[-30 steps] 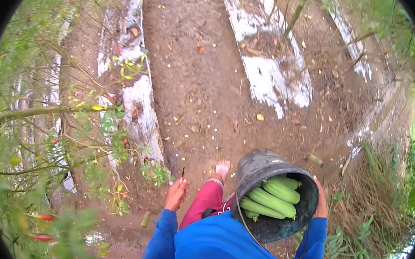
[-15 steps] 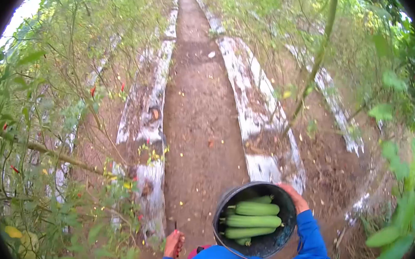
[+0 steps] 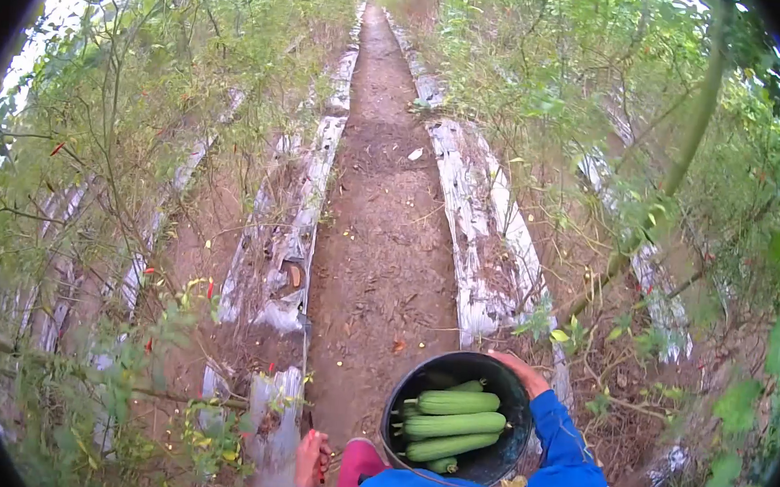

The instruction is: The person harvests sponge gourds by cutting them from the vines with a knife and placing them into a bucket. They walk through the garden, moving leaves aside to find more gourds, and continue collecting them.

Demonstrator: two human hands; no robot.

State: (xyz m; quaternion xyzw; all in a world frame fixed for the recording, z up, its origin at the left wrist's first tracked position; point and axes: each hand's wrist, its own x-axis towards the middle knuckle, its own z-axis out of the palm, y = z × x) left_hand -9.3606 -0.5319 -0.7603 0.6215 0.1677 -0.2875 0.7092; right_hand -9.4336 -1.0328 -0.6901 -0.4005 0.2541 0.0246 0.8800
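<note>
A black bucket point(image 3: 519, 431) is held against my body at the lower middle, its open top facing up at me. My right hand point(image 3: 524, 376) grips its far right rim, with the arm wrapped around the side. Inside lie several long green luffa gourds point(image 3: 455, 424), stacked on the left side of the bucket. My left hand point(image 3: 312, 460) hangs low at my left side, closed around a slim tool. Only the tool's thin dark tip point(image 3: 309, 418) shows above the fist, with a little red by the fingers; the rest is hidden.
A bare dirt path point(image 3: 382, 233) runs straight ahead between beds covered with torn silvery plastic point(image 3: 474, 242). Thin plants with red chillies point(image 3: 211, 289) crowd the left. A leaning stem point(image 3: 697, 131) and broad leaves point(image 3: 735, 408) stand at right. My red-clad leg point(image 3: 360, 463) shows below.
The view has moved forward along the path and tilted up slightly. The bucket and my right hand appear a little lower and further left. A red-clad leg shows more beside my left hand.
</note>
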